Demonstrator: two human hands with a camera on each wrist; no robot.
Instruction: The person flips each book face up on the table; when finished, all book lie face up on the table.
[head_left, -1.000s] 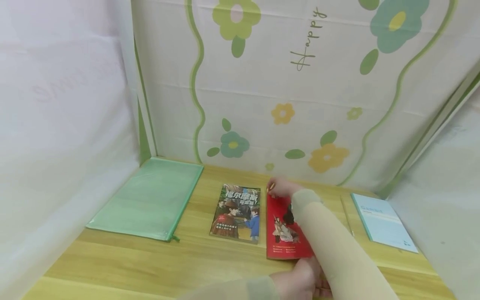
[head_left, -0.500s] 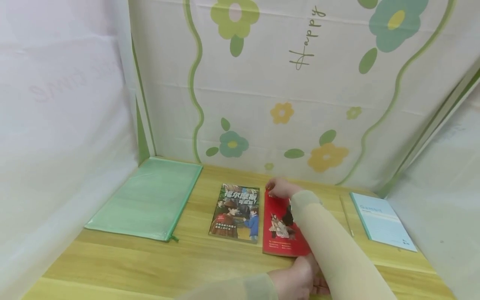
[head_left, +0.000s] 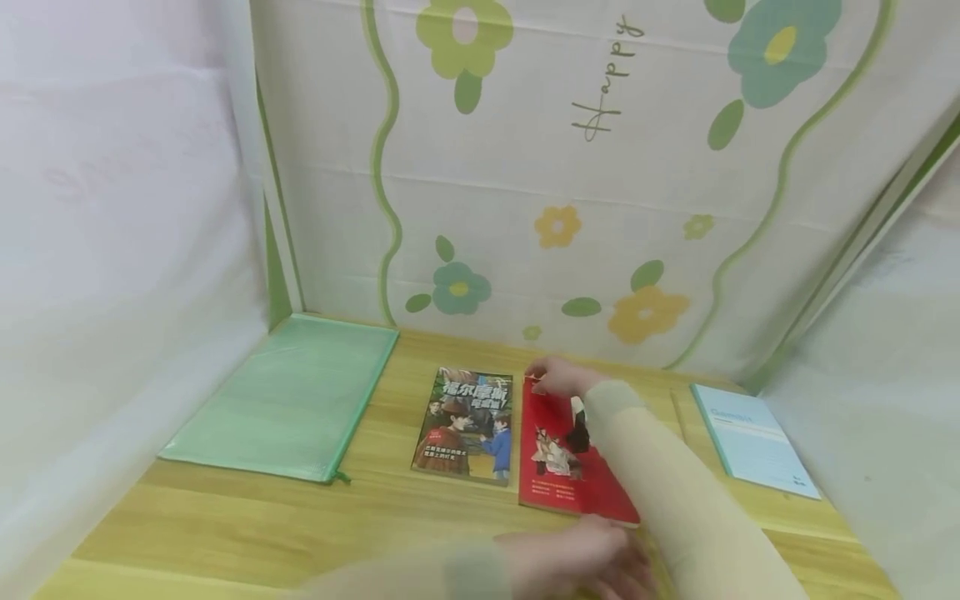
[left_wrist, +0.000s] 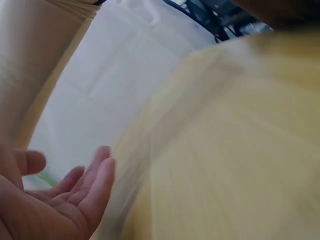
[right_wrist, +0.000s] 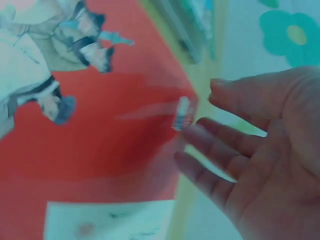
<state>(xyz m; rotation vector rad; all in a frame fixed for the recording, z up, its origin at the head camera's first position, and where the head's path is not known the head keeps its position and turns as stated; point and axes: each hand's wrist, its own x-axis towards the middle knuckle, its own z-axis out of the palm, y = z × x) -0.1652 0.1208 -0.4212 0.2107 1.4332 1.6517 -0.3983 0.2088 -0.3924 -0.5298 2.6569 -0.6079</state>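
Note:
A red book point(head_left: 551, 454) with drawn figures on its cover lies on the wooden table, partly covered by the right sleeve. At its far edge is the right hand point(head_left: 558, 377); the right wrist view shows its thumb and fingers apart, with fingertips right at the red cover point(right_wrist: 115, 125). Just in front of the near edge hovers the left hand point(head_left: 577, 554), blurred. Its fingers are loosely bent around nothing in the left wrist view, where the palm point(left_wrist: 60, 210) shows. Left of the red book lies a smaller comic-style book point(head_left: 462, 433) with Chinese lettering.
A green zip pouch point(head_left: 281, 400) lies flat at the left. At the right rests a light blue notebook point(head_left: 753, 442), with a thin stick point(head_left: 678, 412) beside it, partly behind the sleeve. White flower-printed cloth point(head_left: 510, 167) rises behind the table and along both sides.
The left hand has come off the red book's near edge, and that corner now shows. The right hand stays at the far edge. The head view has shifted slightly.

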